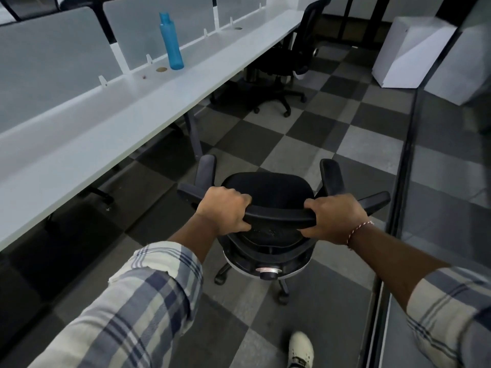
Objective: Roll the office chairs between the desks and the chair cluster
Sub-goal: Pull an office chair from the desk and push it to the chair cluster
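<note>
A black office chair (pixel 271 192) stands on the checkered floor right in front of me, seen from above and behind. My left hand (pixel 224 209) grips the left end of its backrest top bar. My right hand (pixel 336 217) grips the right end of the same bar. Both armrests stick out forward past my hands. A second black office chair (pixel 287 62) is tucked under the far end of the long white desk (pixel 127 107) on my left.
A blue water bottle (pixel 171 41) stands on the desk near the frosted dividers. A glass wall (pixel 435 181) runs along the right side. A white cabinet (pixel 409 49) stands at the back right. My white shoe (pixel 300 349) is on the floor behind the chair.
</note>
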`<state>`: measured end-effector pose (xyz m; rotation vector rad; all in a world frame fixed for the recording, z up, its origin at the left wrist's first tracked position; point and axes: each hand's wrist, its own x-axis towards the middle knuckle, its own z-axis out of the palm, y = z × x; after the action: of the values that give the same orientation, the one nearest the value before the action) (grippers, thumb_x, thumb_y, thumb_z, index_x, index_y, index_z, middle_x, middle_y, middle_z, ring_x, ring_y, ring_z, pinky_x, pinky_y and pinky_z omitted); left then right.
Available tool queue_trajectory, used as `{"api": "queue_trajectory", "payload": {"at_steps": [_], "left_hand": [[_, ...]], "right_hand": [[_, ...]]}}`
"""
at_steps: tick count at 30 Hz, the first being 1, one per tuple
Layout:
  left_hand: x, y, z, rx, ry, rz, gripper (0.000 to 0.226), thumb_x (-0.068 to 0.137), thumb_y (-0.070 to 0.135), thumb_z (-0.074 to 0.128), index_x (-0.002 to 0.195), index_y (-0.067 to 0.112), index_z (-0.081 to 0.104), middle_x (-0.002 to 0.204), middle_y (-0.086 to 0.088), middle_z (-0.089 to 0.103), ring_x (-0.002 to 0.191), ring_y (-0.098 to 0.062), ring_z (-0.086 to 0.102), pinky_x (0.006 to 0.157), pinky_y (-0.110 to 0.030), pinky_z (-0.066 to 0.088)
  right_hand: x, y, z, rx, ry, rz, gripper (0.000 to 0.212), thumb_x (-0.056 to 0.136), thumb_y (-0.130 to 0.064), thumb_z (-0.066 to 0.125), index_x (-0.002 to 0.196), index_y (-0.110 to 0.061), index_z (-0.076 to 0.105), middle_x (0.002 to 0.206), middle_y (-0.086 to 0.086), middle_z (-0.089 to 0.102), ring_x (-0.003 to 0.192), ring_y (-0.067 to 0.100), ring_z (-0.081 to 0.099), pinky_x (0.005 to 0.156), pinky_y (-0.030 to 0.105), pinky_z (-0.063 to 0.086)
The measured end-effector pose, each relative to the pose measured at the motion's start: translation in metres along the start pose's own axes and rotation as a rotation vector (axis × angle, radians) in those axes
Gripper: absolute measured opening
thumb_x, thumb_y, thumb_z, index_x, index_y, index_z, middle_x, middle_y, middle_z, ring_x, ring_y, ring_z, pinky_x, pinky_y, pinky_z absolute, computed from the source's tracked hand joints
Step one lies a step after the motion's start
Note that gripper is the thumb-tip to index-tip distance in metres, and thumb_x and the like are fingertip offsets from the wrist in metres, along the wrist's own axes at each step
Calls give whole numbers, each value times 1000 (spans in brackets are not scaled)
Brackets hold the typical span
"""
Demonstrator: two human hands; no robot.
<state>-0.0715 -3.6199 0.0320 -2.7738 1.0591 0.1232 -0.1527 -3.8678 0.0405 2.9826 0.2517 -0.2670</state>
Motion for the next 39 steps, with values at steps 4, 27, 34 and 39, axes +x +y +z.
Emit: {"api": "queue_trajectory", "payload": {"at_steps": [4, 27, 34, 39], "left_hand": [[78, 9, -15, -4, -45, -28, 31, 83, 58, 58, 90, 30, 47, 88, 6, 64, 82, -19, 62, 71, -35, 50], [385, -5, -53, -22, -16, -61, 37, 85, 60, 57, 96, 25, 55, 84, 6, 61, 79, -17, 61, 70, -35, 51], [491, -28, -65, -40, -2, -50, 35, 87, 58, 57, 95, 24, 54, 78, 9, 54, 74, -13, 58, 64, -31, 44], [560, -36, -70, -85, -13, -62, 34, 87, 56, 60, 96, 23, 56, 79, 7, 58, 74, -16, 60, 67, -34, 51]], "right_hand": [[48, 66, -2, 18, -25, -20, 36, 85, -66, 52, 101, -33, 52, 89, -11, 58, 79, 10, 57, 74, 31, 51], [273, 290, -21, -21, -66, -131, 41, 81, -68, 54, 99, -31, 60, 97, -7, 62, 91, 18, 61, 79, 34, 49], [358, 352, -29, 62, -49, -119, 45, 80, -69, 52, 110, -36, 60, 98, -10, 62, 87, 12, 60, 77, 32, 50], [410, 401, -32, 27, -63, -110, 41, 81, -69, 51, 106, -36, 60, 98, -11, 61, 89, 13, 61, 76, 30, 46]]}}
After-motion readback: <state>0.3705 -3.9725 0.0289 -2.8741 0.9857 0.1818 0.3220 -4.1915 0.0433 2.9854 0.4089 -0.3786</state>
